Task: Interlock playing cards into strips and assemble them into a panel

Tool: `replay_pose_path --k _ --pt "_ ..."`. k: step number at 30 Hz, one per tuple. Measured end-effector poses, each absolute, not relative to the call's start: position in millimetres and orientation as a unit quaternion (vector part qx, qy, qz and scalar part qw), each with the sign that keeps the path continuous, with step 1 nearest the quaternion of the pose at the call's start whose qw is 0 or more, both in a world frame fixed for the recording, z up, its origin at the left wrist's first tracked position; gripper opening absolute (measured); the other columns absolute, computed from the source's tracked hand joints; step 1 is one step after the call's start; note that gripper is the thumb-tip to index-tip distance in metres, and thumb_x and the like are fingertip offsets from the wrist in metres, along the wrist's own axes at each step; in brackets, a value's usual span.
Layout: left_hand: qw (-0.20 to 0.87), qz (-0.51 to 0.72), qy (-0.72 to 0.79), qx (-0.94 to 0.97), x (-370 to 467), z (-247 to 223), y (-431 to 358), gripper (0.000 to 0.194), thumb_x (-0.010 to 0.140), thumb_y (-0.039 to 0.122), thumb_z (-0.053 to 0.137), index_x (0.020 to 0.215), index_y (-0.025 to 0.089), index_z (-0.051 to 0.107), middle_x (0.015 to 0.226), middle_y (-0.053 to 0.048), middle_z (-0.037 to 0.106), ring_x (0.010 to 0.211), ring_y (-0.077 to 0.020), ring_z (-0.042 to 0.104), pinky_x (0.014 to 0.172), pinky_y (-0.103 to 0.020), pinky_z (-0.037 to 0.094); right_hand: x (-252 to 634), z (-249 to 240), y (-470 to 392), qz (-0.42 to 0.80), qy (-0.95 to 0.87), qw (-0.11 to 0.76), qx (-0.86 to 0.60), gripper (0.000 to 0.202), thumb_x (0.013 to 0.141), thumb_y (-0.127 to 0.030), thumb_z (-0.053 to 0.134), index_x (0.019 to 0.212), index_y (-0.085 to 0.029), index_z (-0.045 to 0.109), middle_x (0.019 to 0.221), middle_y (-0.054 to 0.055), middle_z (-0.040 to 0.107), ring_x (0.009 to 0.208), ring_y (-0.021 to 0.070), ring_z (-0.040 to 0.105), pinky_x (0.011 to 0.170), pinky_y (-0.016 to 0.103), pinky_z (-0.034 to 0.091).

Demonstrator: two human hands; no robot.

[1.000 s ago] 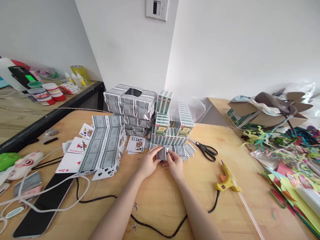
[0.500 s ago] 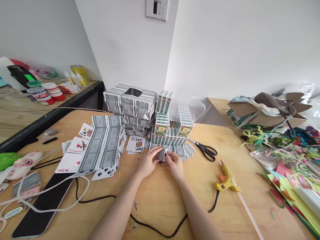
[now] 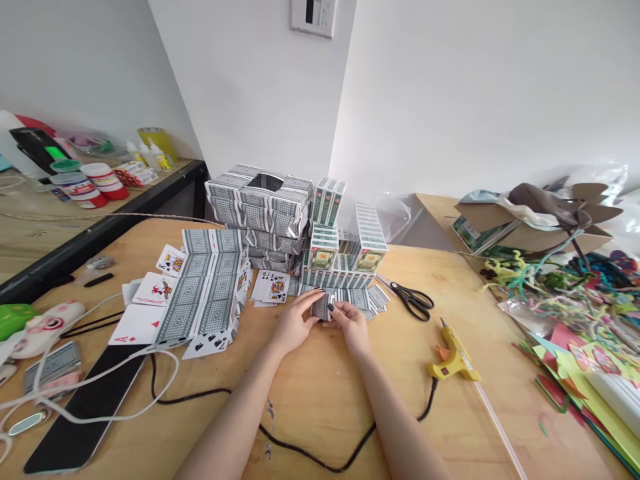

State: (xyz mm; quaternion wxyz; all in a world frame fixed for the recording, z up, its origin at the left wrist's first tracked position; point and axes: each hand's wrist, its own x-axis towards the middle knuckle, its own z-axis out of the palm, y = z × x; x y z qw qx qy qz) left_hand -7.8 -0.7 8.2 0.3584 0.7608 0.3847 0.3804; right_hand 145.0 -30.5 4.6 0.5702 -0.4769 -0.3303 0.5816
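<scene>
From my end, the broadest thing I see is a smooth, pale wooden table [image 3: 310, 417] with visible grain. At its back rises a boxy stack covered in grey-patterned playing cards [image 3: 257, 210], with a dark opening in its top. A long, ridged panel of grey-backed cards [image 3: 199, 287] lies to the left. Green-and-white card boxes [image 3: 325, 250] stand in upright rows beyond my hands.

On the right lie a yellow plastic glue gun [image 3: 453, 363] and, farther back, scissors with black looped handles [image 3: 414, 305]. My left hand [image 3: 294, 325] holds one side of a small, grey-patterned card piece [image 3: 321, 307], fingers curved along it; my right hand [image 3: 353, 328] pinches its white-edged side between thumb and fingers (the undersides are hidden from me). The piece is just in front of flat, overlapping loose cards [image 3: 358, 300].

Compared with the earlier frame, the whole view has shifted slightly, while both hands remain at the piece and the glue gun and scissors stay put.
</scene>
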Motion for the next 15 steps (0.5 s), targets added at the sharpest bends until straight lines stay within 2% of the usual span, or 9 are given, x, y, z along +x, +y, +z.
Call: replay_pose_path --k 6,15 --pt "0.388 0.391 0.363 0.752 -7.6 7.1 -1.1 0.056 0.069 0.002 0.052 0.12 0.026 0.047 0.129 -0.004 0.045 0.118 -0.0186 0.042 0.1 -0.038 0.037 152.8 3.4 -27.4 0.643 -0.309 0.559 -0.424 0.022 0.059 -0.03 0.073 0.076 -0.017 0.066 0.071 0.0 0.063 0.061 0.0127 0.057 0.056 0.026 0.049" --pt "0.382 0.387 0.37 0.753 -9.3 8.6 -0.9 0.056 0.068 0.0 0.052 0.118 0.026 0.049 0.126 -0.004 0.048 0.117 -0.0185 0.043 0.1 -0.04 0.036 150.9 3.4 -28.3 0.658 -0.319 0.552 -0.401 0.022 0.066 -0.033 0.068 0.078 -0.016 0.07 0.069 0.004 0.065 0.061 0.0155 0.058 0.055 0.029 0.047"
